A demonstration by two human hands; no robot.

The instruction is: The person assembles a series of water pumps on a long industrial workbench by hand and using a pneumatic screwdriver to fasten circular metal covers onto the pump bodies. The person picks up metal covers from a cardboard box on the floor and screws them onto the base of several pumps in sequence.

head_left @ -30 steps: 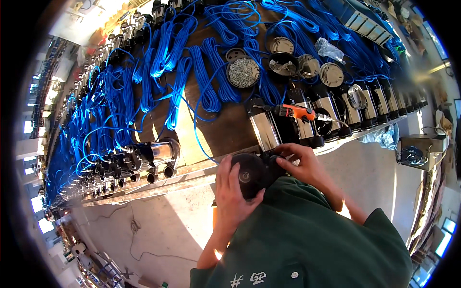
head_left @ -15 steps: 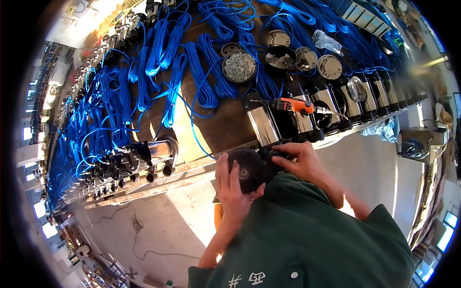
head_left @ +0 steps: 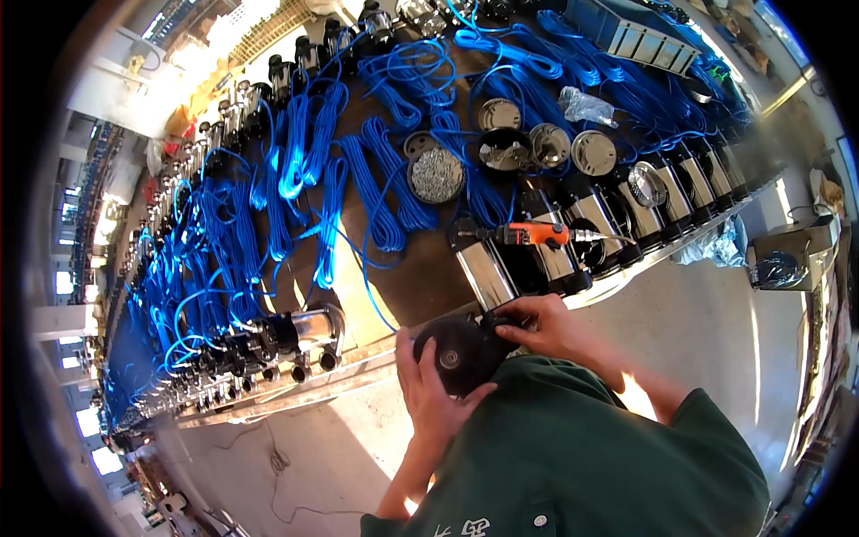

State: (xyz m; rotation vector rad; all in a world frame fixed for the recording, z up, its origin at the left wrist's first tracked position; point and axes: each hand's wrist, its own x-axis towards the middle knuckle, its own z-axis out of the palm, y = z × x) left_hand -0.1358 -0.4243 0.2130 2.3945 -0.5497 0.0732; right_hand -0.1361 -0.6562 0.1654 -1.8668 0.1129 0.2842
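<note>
A black round pump end (head_left: 461, 355), with small rings at its centre, is held at the bench's near edge, close against my green garment. My left hand (head_left: 433, 398) wraps its left and lower side, thumb and fingers curved around the rim. My right hand (head_left: 548, 329) is closed on a black side fitting (head_left: 497, 328) at its upper right; the fingertips partly hide that fitting. A blue cable (head_left: 371, 285) runs from the bench toward the round part. Just beyond lies a shiny metal pump cylinder (head_left: 486, 276); whether it joins the held part I cannot tell.
An orange power screwdriver (head_left: 541, 234) lies across a row of metal pump cylinders on the right. Beyond stand a bowl of small screws (head_left: 436, 175), round metal covers (head_left: 593, 152) and a blue-grey crate (head_left: 635, 38). Coiled blue cables (head_left: 242, 233) and more pumps (head_left: 313, 329) fill the left.
The view has shifted, so the bench's near part and both hands sit lower in the picture. Both hands keep hold of the black pump part, with little change in grip.
</note>
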